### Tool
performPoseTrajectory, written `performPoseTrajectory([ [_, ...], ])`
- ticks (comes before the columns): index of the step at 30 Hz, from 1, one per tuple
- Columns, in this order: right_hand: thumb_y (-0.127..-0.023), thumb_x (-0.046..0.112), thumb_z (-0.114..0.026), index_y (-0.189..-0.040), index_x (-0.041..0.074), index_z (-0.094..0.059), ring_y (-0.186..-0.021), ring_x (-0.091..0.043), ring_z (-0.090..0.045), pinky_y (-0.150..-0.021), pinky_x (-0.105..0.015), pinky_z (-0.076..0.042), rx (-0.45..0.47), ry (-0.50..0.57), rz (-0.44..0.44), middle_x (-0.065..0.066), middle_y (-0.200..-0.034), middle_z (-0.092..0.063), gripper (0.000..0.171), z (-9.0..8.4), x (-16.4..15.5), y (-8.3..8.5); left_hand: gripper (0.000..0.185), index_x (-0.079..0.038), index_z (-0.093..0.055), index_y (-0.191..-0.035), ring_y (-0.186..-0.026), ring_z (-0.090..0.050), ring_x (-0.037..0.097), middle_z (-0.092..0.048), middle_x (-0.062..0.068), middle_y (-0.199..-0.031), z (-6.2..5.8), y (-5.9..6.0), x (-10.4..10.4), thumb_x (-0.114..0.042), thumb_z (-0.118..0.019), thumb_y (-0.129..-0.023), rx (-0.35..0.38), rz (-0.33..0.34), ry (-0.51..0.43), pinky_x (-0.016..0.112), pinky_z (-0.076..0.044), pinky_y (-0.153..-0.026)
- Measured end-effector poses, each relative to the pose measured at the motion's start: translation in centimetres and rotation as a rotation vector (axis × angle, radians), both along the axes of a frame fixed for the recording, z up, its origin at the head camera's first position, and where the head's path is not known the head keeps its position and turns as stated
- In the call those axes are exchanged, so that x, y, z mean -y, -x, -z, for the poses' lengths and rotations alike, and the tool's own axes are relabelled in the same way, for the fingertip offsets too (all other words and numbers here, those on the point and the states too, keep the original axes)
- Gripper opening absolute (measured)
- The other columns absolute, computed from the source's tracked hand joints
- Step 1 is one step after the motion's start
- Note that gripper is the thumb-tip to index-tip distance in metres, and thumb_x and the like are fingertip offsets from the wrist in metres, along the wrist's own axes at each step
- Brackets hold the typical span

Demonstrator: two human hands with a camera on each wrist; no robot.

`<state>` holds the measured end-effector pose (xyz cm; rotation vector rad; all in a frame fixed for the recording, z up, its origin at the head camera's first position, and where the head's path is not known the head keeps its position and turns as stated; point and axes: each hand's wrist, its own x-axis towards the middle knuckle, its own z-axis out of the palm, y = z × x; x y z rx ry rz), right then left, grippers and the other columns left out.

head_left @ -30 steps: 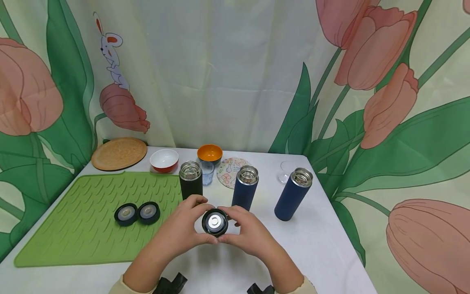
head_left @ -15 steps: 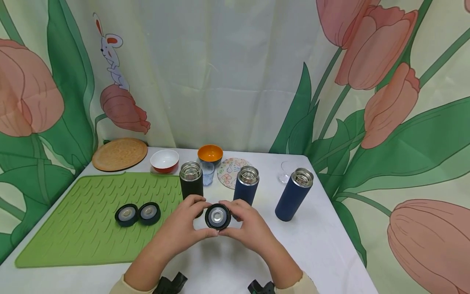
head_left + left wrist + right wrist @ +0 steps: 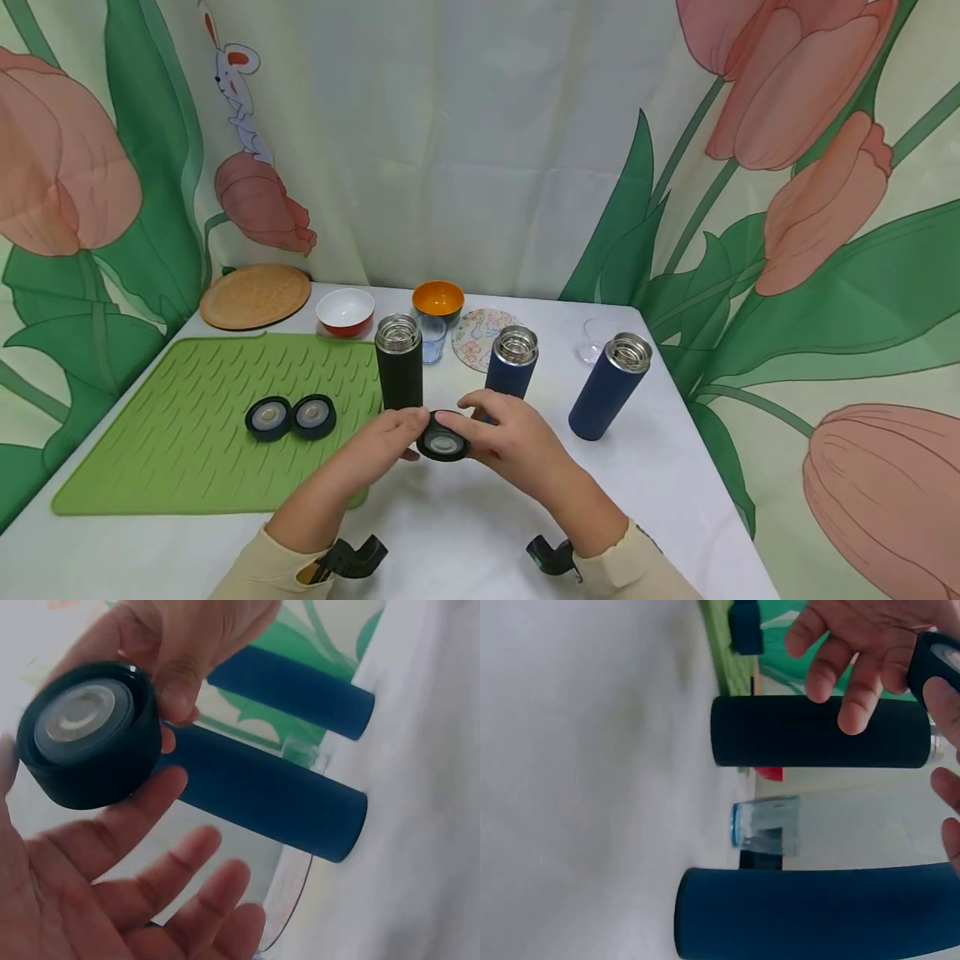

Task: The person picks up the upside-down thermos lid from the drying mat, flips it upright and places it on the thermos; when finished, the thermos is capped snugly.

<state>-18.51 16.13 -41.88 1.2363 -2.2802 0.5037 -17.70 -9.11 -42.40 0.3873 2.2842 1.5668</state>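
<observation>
Over a white table, before a tulip-print curtain, left hand and right hand holding black lid

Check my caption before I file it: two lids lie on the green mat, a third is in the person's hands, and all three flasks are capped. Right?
Capped is wrong: the black flask and both blue flasks are uncapped, as the head view shows. The rest is right.

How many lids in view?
3. The held lid is between the left hand and right hand; one lid and another lid lie side by side on the green mat.
</observation>
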Motion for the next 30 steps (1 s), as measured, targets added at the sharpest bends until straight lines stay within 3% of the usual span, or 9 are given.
performPoseTrajectory([
  [3,-0.077,0.013,-0.097,-0.146,0.038,-0.06,-0.092,-0.015,-0.069,-0.08,-0.026,-0.058,-0.109,-0.033,-0.011,-0.003,-0.123,-0.068,0.082,-0.1,-0.3,0.3,0.063,0.006,-0.066,-0.136,-0.126,-0.065,0.03,-0.069,0.022,-0.135,0.2,0.8,0.1,-0.048,-0.042,-0.114,-0.019,0.122,-0.069,0.047,-0.061,-0.099],
  [6,-0.078,0.012,-0.096,-0.146,0.039,-0.06,-0.091,-0.014,-0.069,-0.079,-0.025,-0.058,-0.167,-0.06,-0.014,-0.003,-0.123,-0.068,0.081,-0.2,-0.5,0.5,0.065,0.006,-0.067,-0.136,-0.123,-0.065,0.027,-0.068,0.024,-0.136,0.4,1.2,0.2,-0.051,-0.045,-0.113,0.006,0.175,-0.116,0.045,-0.061,-0.098],
  [10,-0.082,0.009,-0.093,-0.149,0.038,-0.058,-0.093,-0.015,-0.069,-0.08,-0.025,-0.059,-0.137,-0.085,-0.011,-0.004,-0.126,-0.069,0.081,-0.5,-0.5,0.4,0.057,0.003,-0.071,-0.132,-0.123,-0.063,0.026,-0.062,0.023,-0.143,0.6,1.2,0.2,-0.048,-0.055,-0.11,0.007,0.137,-0.129,0.043,-0.061,-0.098],
  [13,-0.087,0.008,-0.089,-0.151,0.034,-0.059,-0.099,-0.016,-0.069,-0.085,-0.026,-0.061,0.011,-0.072,-0.001,-0.006,-0.131,-0.068,0.075,-0.8,-0.6,0.2,0.042,-0.003,-0.076,-0.123,-0.126,-0.06,0.028,-0.061,0.016,-0.143,0.7,1.0,0.0,-0.04,-0.068,-0.104,-0.065,0.046,-0.1,0.038,-0.058,-0.097],
  [16,-0.092,0.017,-0.085,-0.154,0.034,-0.056,-0.113,-0.017,-0.068,-0.093,-0.031,-0.062,0.272,-0.022,0.032,-0.002,-0.14,-0.063,0.07,-1.2,-0.9,-0.2,0.033,-0.01,-0.078,-0.117,-0.124,-0.061,0.028,-0.062,0.009,-0.14,0.5,0.6,-0.3,-0.034,-0.081,-0.095,-0.156,-0.057,-0.054,0.037,-0.054,-0.096],
  [21,-0.093,0.043,-0.082,-0.162,0.034,-0.044,-0.125,-0.019,-0.066,-0.098,-0.043,-0.061,0.622,0.082,0.147,0.003,-0.148,-0.055,0.079,-1.2,-0.8,-0.4,0.049,-0.019,-0.075,-0.125,-0.114,-0.064,0.02,-0.059,-0.001,-0.142,-0.3,-0.2,-0.8,-0.033,-0.094,-0.082,-0.256,-0.179,0.002,0.041,-0.053,-0.099],
  [25,-0.09,0.043,-0.085,-0.158,0.027,-0.053,-0.122,-0.026,-0.067,-0.095,-0.046,-0.06,0.765,0.156,0.181,0.002,-0.142,-0.059,0.076,-1.0,-0.2,-0.3,0.056,-0.021,-0.073,-0.129,-0.113,-0.062,0.019,-0.057,-0.003,-0.142,-0.5,-0.6,-0.9,-0.031,-0.096,-0.079,-0.29,-0.204,-0.012,0.043,-0.053,-0.099],
  [30,-0.087,0.037,-0.089,-0.141,0.027,-0.07,-0.116,-0.028,-0.068,-0.093,-0.041,-0.058,0.8,0.224,0.192,0.004,-0.129,-0.065,0.057,-0.8,0.4,-0.2,0.059,-0.024,-0.072,-0.131,-0.115,-0.062,0.019,-0.056,-0.002,-0.143,-0.6,-0.7,-1.0,-0.032,-0.097,-0.077,-0.343,-0.188,0.0,0.044,-0.054,-0.098],
])
